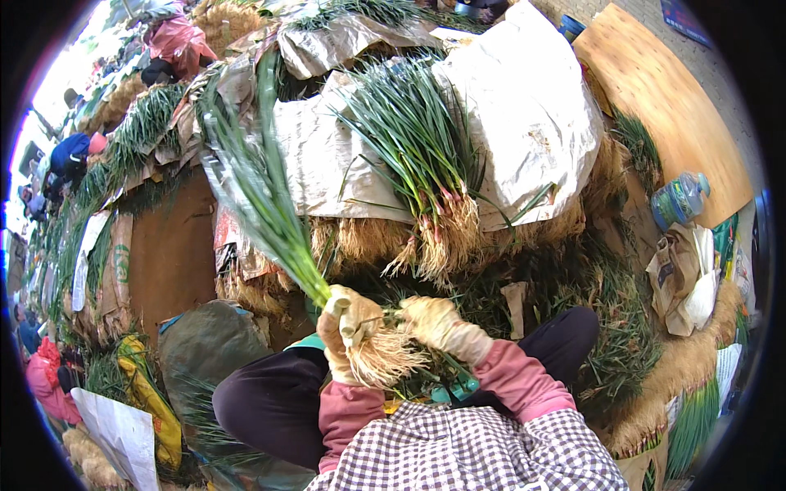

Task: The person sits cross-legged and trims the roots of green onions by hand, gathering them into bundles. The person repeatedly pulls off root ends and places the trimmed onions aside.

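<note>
My left hand (345,325), in a pale glove, is closed around the base of a bunch of green onions (270,208). Their leaves reach up to the left and look blurred. Pale stringy roots (384,359) hang out below the fist on its right side. Close beside the roots is my right hand (436,322), also gloved, with its fingers bent; whether it pinches anything is too blurred to tell. Beyond both hands, a pile of green onions (424,141) lies on a white woven sack (316,147), roots towards me.
Loose leaf trimmings (595,319) cover the ground around my knees. At the right are a plastic bottle (678,199), a wooden board (663,110) and a crumpled paper bag (675,276). Bundled roots (681,368) line the lower right. People in pink (181,40) and blue (69,153) are at upper left.
</note>
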A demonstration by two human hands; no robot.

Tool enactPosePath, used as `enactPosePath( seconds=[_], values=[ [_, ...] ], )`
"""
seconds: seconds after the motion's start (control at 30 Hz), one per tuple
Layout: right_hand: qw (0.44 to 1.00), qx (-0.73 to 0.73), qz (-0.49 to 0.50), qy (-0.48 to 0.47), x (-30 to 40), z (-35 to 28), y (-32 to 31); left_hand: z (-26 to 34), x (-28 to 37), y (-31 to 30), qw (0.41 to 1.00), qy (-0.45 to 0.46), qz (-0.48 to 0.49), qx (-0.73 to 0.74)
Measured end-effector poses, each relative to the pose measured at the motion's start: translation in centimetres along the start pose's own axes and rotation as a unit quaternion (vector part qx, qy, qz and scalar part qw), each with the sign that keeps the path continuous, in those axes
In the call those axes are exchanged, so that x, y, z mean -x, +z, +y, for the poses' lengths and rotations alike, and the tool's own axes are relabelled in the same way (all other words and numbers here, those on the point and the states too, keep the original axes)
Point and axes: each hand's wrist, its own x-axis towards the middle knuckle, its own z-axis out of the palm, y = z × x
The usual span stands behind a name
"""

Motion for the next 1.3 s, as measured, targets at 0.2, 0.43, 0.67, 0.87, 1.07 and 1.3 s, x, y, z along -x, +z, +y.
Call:
enactPosePath(
  seconds=[0.2,0.43,0.67,0.87,1.07,1.3],
  values=[
    [0.981,-0.066,0.174,-0.053,1.7,2.2,-3.9,-1.5,-0.2,-3.5,0.987,-0.023,-0.073,0.138],
    [0.961,-0.13,0.241,-0.04,-0.1,0.3,-5.7,-1.6,0.5,-3.5,0.985,-0.057,-0.099,0.13],
    [0.854,-0.502,0.096,-0.101,-7.2,-4.7,-4.9,-1.2,0.2,-3.3,0.984,-0.058,-0.113,0.126],
    [0.604,-0.796,-0.049,-0.005,-10.6,-8.5,-5.0,-1.2,0.1,-3.6,0.986,-0.042,-0.094,0.128],
    [0.556,-0.826,0.092,0.02,-8.3,-6.3,-4.0,-1.5,0.5,-3.3,0.972,-0.047,0.227,-0.031],
    [0.547,-0.818,0.177,-0.015,-8.1,-5.4,-2.6,-1.4,0.5,-5.3,0.984,-0.084,0.152,-0.04]
  ],
)
